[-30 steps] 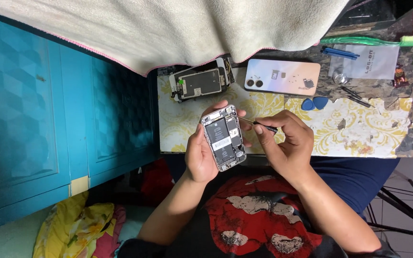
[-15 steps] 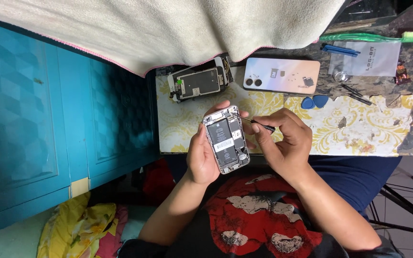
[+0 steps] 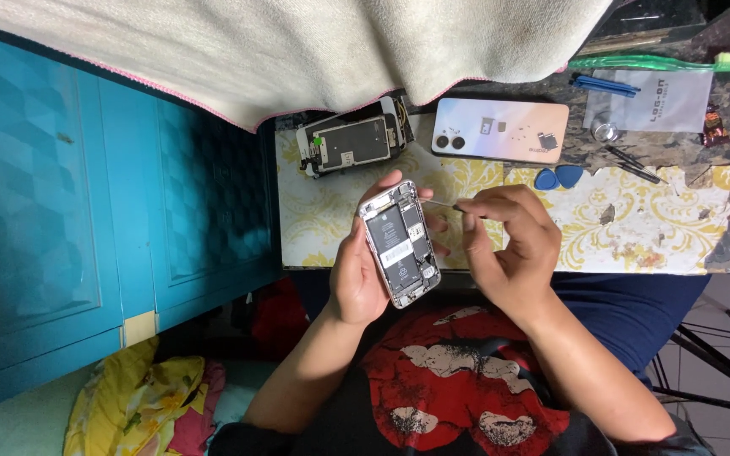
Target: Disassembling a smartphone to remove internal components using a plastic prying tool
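Teal cupboard doors stand beside a small table (image 3: 678,228) covered in worn yellow-patterned paper, with a cream towel hanging over its far edge. Just in front of the table, the left hand (image 3: 356,270) cradles an opened phone (image 3: 400,243), insides up, fingers curled round its far edge and thumb along the near side. The right hand (image 3: 509,249) is bent at the wrist, fingers pressed together, pinching a thin tool (image 3: 449,204) whose tip points at the phone's top corner. On the table lie a detached screen (image 3: 352,145), a pink phone (image 3: 500,131) and two blue picks (image 3: 558,177).

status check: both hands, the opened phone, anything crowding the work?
Left hand grips opened phone, internals facing up. Right hand pinches thin tool, tip at phone's top edge. Detached screen and second phone lie apart on table.
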